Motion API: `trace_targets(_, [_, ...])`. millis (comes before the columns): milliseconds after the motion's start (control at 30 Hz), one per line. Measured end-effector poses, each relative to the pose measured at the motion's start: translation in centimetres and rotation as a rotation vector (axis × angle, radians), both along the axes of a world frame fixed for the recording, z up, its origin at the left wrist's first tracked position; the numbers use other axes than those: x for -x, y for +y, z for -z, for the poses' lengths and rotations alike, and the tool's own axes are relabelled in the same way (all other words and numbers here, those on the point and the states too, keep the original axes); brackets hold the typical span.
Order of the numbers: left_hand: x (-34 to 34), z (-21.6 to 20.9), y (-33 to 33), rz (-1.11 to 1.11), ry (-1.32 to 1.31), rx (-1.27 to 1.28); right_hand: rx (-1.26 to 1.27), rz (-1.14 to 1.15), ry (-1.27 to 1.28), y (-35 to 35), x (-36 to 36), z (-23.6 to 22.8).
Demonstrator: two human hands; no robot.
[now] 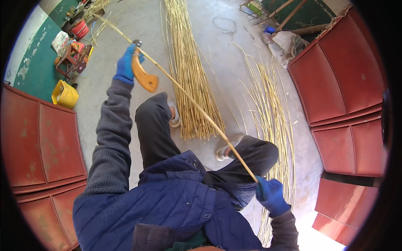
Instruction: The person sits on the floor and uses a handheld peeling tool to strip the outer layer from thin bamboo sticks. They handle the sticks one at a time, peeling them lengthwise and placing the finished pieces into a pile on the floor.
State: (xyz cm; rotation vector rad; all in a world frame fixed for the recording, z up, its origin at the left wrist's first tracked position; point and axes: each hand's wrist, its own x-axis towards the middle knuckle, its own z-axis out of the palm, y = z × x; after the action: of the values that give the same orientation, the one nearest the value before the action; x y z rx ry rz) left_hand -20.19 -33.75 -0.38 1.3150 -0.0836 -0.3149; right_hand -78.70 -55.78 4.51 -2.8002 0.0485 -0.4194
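The right hand (pixel 273 196), in a blue glove, grips the near end of a cane (pixel 201 110); the left hand (pixel 126 66), farther out and also gloved, holds a curved wooden tool (pixel 144 75) by its metal end. The cane slants between them, over the right leg (pixel 253 154), and runs on past the left hand; whether those fingers touch it, I cannot tell. Beyond the feet, a bundle (pixel 184 54) lies beneath the cane, with looser stalks (pixel 270 108) to its right and a yellow bucket (pixel 67 95) far left.
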Motion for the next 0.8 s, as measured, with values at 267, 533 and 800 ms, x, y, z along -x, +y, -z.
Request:
trace_targets(267, [9.5, 1.2, -5.7, 0.343, -0.076, 0.150, -0.527, 0.081, 0.153, -1.9, -6.5, 0.4])
trace_targets(533, [16.2, 3.7, -8.6, 0.346, 0.086, 0.079, -0.372, -0.069, 0.078, -0.2, -18.4, 3.6])
trace_targets(800, [0.7, 2.1, 0.9, 0.127, -0.082, -0.086, -0.097, -0.037, 0.256, -1.4, -2.7, 1.1])
